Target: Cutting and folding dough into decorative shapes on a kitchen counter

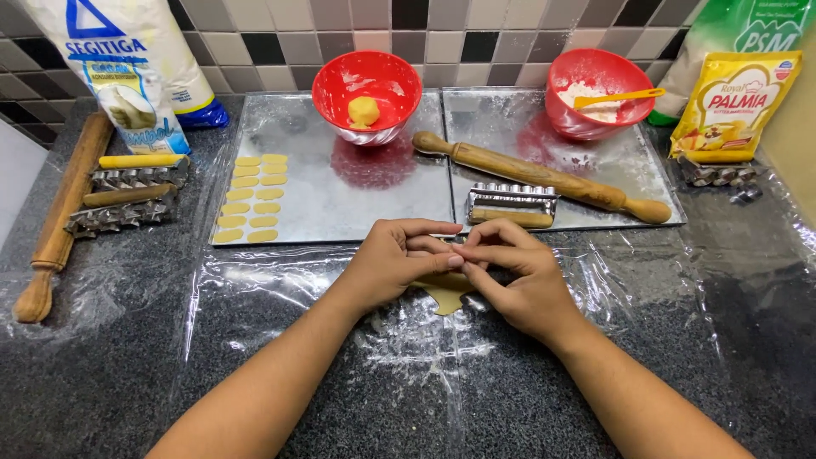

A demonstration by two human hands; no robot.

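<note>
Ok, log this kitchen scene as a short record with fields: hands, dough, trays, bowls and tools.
hands: left hand and right hand meet fingertip to fingertip over the dough sheet
trays: cut dough pieces in two columns on the left tray
bowls: left red bowl holds a dough ball
tools: rolling pin and ridged cutter on the right tray

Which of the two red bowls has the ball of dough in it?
The left red bowl, behind the left metal tray, holds the yellow dough ball. The right red bowl holds white flour and a yellow spatula instead.
</note>
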